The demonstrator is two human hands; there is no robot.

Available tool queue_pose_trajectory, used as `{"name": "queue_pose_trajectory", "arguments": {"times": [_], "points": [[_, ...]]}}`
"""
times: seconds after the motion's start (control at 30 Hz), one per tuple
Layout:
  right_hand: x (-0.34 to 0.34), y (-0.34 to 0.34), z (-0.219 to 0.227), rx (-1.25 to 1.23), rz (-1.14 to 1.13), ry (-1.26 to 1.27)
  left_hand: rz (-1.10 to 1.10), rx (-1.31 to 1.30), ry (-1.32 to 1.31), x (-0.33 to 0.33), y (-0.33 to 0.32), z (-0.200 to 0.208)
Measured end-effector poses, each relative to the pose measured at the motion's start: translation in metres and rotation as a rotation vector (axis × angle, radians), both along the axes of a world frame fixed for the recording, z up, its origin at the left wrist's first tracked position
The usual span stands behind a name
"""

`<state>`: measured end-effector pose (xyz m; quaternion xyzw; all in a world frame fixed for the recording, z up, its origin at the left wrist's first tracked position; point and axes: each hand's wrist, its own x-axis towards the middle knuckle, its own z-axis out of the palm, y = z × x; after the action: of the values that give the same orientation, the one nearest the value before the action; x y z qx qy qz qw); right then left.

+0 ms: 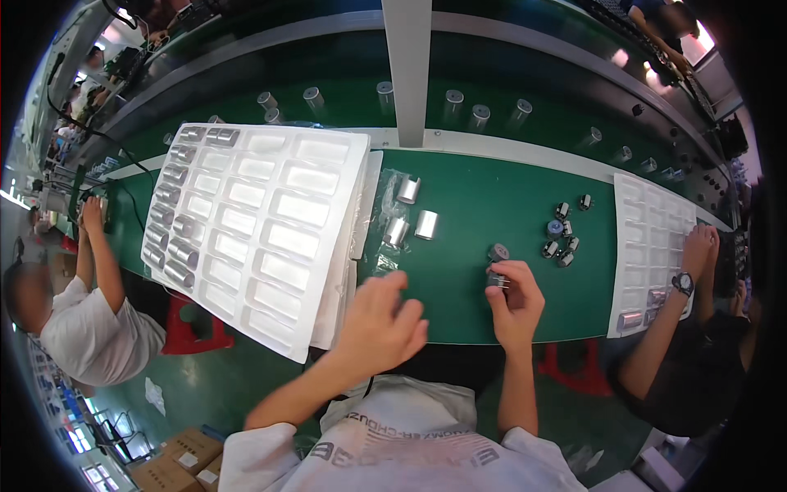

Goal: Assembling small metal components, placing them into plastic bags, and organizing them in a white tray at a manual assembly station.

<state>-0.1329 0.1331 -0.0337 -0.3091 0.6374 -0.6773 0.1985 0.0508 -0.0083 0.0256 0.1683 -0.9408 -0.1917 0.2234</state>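
Note:
My right hand (516, 303) pinches a small dark component with metal pins (496, 280) between thumb and fingers. Just beyond those fingertips is a round grey-topped piece (498, 252); whether the two are joined I cannot tell. My left hand (381, 321) hovers over the near edge of the green bench, its fingers loosely bent and apart, with nothing visible in them. Ahead of it are three open silver metal cylinders, one standing apart (426, 225), by a crumpled clear plastic bag (385, 261). Several small black-and-white components (566, 242) are clustered to the right.
A white moulded tray (270, 215), stacked on others, holds silver cylinders in its left pockets. Another white tray (635, 238) lies right, beside a co-worker's hands (699, 246). Several cylinders stand behind a grey upright post (407, 74). A second co-worker (90, 320) sits left.

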Motion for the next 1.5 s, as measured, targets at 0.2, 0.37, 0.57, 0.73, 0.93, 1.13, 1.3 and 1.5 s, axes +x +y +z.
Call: {"name": "queue_pose_trajectory", "arguments": {"times": [0.2,0.37,0.57,0.73,0.93,1.13,1.3,1.5], "points": [[0.001,-0.002,-0.001,0.053,0.108,0.085,0.337,0.047,0.065,-0.034,0.011,-0.050],[0.005,0.006,-0.003,-0.022,0.090,-0.063,0.252,-0.024,0.279,-0.032,0.022,-0.034],[0.020,0.001,0.015,-0.228,0.131,-0.398,0.010,1.232,0.587,-0.033,0.050,-0.056],[0.015,0.010,0.007,-0.195,0.149,-0.393,0.089,1.823,0.677,-0.045,0.052,-0.049],[0.023,0.004,0.021,-0.205,0.168,-0.472,0.056,1.731,0.547,-0.035,0.040,-0.055],[0.022,-0.009,0.036,-0.080,0.244,0.219,0.051,1.699,0.524,-0.032,0.042,-0.048],[0.025,-0.010,0.037,-0.011,0.253,0.340,0.112,1.598,0.527,-0.031,0.042,-0.043],[0.026,-0.013,0.033,-0.061,0.294,0.218,0.162,1.499,0.546,-0.032,0.041,-0.035]]}}
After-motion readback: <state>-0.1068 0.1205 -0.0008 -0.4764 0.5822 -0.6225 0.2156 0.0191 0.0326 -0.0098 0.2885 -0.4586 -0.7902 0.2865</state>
